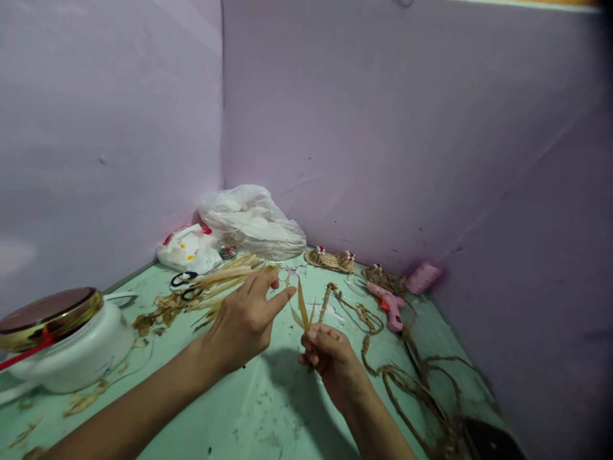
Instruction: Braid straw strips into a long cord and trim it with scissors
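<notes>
Pale dried husk strips (303, 310) stand up fanned out from my right hand (329, 351), which is closed around their lower ends. My left hand (249, 313) is just left of them, thumb and forefinger apart, with nothing visible between them; its other fingers are partly hidden. Behind it, a heap of long dried husk strips (218, 284) lies on the green table (249, 415). A braided husk cord (368, 319) rises close behind my right hand and trails off to the right; whether that hand also holds its end, I cannot tell.
Black-handled scissors (183, 279) lie by the strips. A white pot (71, 358) with a gold-rimmed lid (52, 313) stands left. Plastic bags (253, 223) fill the back corner. Woven pieces (330, 260), a pink glue gun (389, 305) and a pink roll (423, 278) line the right wall.
</notes>
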Demonstrator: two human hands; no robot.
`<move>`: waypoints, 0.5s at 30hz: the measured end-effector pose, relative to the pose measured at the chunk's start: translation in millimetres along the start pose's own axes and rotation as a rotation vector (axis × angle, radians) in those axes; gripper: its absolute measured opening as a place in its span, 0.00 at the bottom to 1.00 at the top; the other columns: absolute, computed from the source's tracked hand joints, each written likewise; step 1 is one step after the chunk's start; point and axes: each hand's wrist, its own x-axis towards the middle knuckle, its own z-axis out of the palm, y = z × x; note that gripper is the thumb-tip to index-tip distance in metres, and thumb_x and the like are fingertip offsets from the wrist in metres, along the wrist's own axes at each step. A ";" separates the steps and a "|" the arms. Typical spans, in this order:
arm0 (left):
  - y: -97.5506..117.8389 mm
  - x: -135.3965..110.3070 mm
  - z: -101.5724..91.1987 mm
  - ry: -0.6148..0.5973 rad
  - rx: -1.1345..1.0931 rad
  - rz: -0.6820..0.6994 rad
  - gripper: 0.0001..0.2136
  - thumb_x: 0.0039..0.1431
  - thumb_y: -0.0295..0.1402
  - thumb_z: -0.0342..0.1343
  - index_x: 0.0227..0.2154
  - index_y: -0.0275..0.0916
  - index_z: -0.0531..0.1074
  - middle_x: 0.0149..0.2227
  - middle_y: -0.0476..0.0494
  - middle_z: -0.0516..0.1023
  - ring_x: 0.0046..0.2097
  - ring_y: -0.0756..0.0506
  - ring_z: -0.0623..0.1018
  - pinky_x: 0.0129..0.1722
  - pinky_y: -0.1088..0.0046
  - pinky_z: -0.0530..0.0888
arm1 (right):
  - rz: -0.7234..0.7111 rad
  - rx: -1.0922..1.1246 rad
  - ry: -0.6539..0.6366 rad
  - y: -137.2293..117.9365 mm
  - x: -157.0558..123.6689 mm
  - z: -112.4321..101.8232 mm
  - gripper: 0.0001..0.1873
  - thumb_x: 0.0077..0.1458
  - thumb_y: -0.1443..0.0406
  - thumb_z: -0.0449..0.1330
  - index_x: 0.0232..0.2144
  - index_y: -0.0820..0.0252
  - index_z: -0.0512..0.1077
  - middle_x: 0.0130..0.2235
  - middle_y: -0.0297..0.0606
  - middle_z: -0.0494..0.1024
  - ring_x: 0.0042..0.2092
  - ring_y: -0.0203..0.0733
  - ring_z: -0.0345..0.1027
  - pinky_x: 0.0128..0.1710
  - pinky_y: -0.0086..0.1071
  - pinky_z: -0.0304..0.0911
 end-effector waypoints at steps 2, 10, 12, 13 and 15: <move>-3.7 -1.2 6.4 -0.042 0.066 -0.003 0.14 0.49 0.20 0.47 0.36 0.38 0.72 0.39 0.39 0.67 0.43 0.43 0.66 0.37 0.67 0.68 | 0.025 0.003 -0.007 1.1 0.5 -0.5 0.12 0.33 0.62 0.65 0.16 0.65 0.66 0.17 0.27 0.63 0.16 0.24 0.50 0.22 0.26 0.61; 11.9 -8.3 5.2 -0.327 0.202 0.091 0.08 0.47 0.19 0.46 0.24 0.36 0.68 0.23 0.45 0.67 0.29 0.46 0.66 0.28 0.68 0.64 | -0.083 -0.070 0.252 2.2 8.2 -2.7 0.13 0.33 0.61 0.64 0.16 0.63 0.65 0.16 0.26 0.61 0.16 0.26 0.51 0.22 0.26 0.59; 25.6 -11.6 2.5 -0.385 0.220 0.149 0.08 0.47 0.20 0.46 0.25 0.36 0.68 0.24 0.44 0.68 0.29 0.45 0.66 0.28 0.67 0.65 | -0.161 -0.219 0.323 4.3 10.6 -5.8 0.12 0.36 0.60 0.62 0.17 0.62 0.65 0.16 0.26 0.60 0.16 0.27 0.51 0.20 0.26 0.56; 32.6 -12.7 0.7 -0.422 0.206 0.184 0.08 0.47 0.20 0.46 0.26 0.36 0.68 0.26 0.43 0.68 0.30 0.45 0.66 0.29 0.67 0.65 | -0.220 -0.333 0.342 5.5 11.0 -7.6 0.10 0.38 0.61 0.61 0.18 0.62 0.66 0.16 0.27 0.61 0.17 0.29 0.51 0.19 0.26 0.54; 44.6 -12.1 -4.3 -0.502 0.152 0.240 0.08 0.47 0.21 0.47 0.29 0.35 0.68 0.29 0.41 0.69 0.33 0.44 0.67 0.31 0.66 0.65 | -0.374 -0.620 0.294 7.7 9.4 -10.7 0.07 0.41 0.63 0.58 0.20 0.62 0.68 0.17 0.30 0.64 0.19 0.31 0.54 0.19 0.26 0.52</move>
